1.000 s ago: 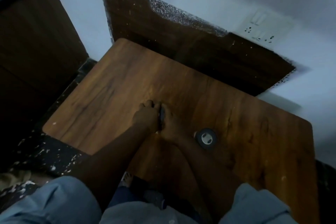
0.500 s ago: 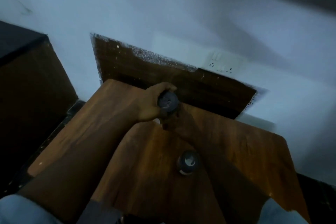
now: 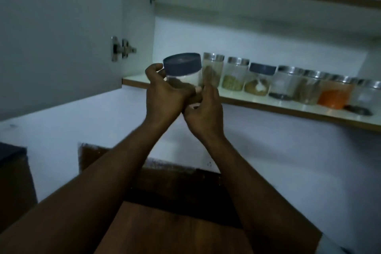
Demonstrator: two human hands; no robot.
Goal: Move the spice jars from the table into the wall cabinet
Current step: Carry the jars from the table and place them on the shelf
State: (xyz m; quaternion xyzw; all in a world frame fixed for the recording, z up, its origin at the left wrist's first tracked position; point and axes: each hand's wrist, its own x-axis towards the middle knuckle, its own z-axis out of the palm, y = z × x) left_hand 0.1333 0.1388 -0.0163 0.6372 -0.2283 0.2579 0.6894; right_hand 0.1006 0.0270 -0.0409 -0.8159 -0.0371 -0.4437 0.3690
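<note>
Both hands hold a clear spice jar (image 3: 183, 70) with a dark blue lid up at the left end of the wall cabinet's shelf (image 3: 136, 80). My left hand (image 3: 162, 93) wraps the jar's left side and base. Under the jar's right side sits my right hand (image 3: 206, 109), its fingers curled against the bottom. The jar's base is level with the shelf's front edge; whether it rests on the shelf is hidden by my hands. A row of several jars (image 3: 235, 74) with steel or blue lids stands on the shelf to the right.
The cabinet door (image 3: 59, 31) stands open at the left, its hinge beside the jar. The wooden table (image 3: 185, 231) is at the bottom of the view. A dark cabinet (image 3: 14, 173) is at the left edge. A loose lid (image 3: 358, 110) lies on the shelf's right.
Both hands lifted the blue-lidded jar from the table up to the cabinet shelf. The view swung up from the table to the open cabinet, so the second jar on the table is out of view.
</note>
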